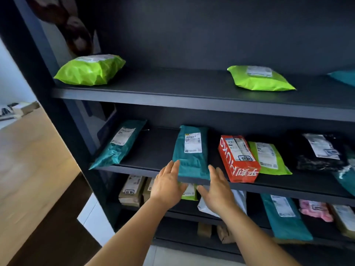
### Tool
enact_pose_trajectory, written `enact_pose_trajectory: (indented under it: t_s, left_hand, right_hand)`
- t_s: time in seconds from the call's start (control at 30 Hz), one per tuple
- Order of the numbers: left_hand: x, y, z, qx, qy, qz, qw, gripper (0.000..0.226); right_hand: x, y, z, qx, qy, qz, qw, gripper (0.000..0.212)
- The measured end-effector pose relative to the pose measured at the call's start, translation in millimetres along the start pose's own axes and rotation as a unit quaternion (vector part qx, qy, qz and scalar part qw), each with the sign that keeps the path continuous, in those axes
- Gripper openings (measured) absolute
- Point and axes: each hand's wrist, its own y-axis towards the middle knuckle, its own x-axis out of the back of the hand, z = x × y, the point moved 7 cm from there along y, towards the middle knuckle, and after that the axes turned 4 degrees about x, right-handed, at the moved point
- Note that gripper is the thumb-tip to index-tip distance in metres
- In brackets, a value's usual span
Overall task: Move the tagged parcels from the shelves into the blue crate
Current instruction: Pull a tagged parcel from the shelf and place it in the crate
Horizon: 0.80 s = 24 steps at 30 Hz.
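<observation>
Parcels (192,150) crowding shelves (172,94); crate unseen, progress unclear. Left hand (169,184), right hand (217,191) spread, flanking teal one, gripping nothing.

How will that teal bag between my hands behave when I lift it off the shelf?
The teal bag looks like a crinkled plastic mailer, so it will probably sag and feel slick. It lies fairly flat, so it is likely light. With the left hand and right hand open at its sides, supporting both ends should help.

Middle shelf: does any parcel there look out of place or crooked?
Yes. The teal parcel at the left end lies at a slant, and its near corner sticks out past the shelf edge. The red box also sits slightly turned. Nothing looks torn or spilled.
</observation>
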Motion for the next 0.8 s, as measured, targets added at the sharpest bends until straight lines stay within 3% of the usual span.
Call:
enact_pose_trajectory:
  t_s: [0.5,0.8]
  left_hand:
    - [-60.1,124.3,33.3,-0.014,-0.004,0.16,0.987,0.087]
    - [-69.1,129.3,42.2,-0.012,0.003,0.161,0.987,0.083]
  right_hand:
    - [-49.2,115.0,-26.7,-0.079,0.057,0.061,0.993,0.08]
    - [-64.8,123.4,-24.9,-0.06,0.04,0.064,0.995,0.074]
